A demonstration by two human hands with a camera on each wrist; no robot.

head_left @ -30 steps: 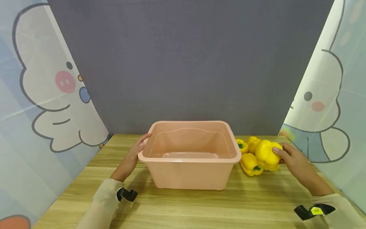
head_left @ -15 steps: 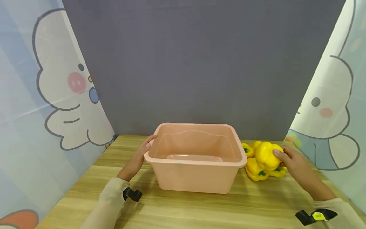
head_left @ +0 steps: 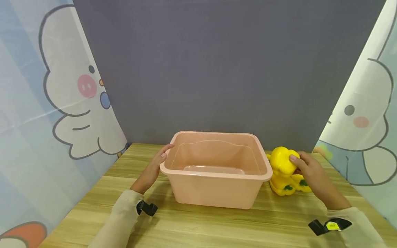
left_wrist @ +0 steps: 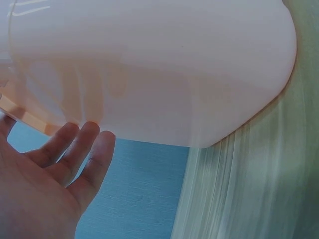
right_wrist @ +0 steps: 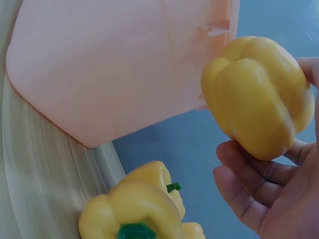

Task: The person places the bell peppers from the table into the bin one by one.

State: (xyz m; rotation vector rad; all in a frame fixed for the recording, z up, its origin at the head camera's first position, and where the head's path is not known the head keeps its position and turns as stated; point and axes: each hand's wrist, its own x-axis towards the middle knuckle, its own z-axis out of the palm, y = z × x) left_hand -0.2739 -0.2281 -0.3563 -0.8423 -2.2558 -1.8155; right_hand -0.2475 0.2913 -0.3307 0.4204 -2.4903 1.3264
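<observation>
Gripped in my right hand [head_left: 311,168] is a yellow bell pepper [head_left: 282,161], thumb on one side and fingers beneath, just right of a pink plastic basin [head_left: 214,189]. The right wrist view has this pepper beside the basin's rim, above the others. Below it, other yellow bell peppers [right_wrist: 144,204] with green stems lie on the table. My left hand [head_left: 152,172] rests against the basin's left side at the rim. In the left wrist view, three fingertips [left_wrist: 102,142] touch the outer wall, fingers slightly bent.
The basin stands on a wood-grain table [head_left: 186,227], its inside bare. A dark grey panel [head_left: 217,69] rises behind the table. Cartoon-printed sheets [head_left: 80,137] hang at both sides. Each wrist wears a black strap [head_left: 146,208].
My right hand has raised the yellow bell pepper off the others and brought it left toward the basin. The left hand keeps its place at the rim. The head view has shifted slightly.
</observation>
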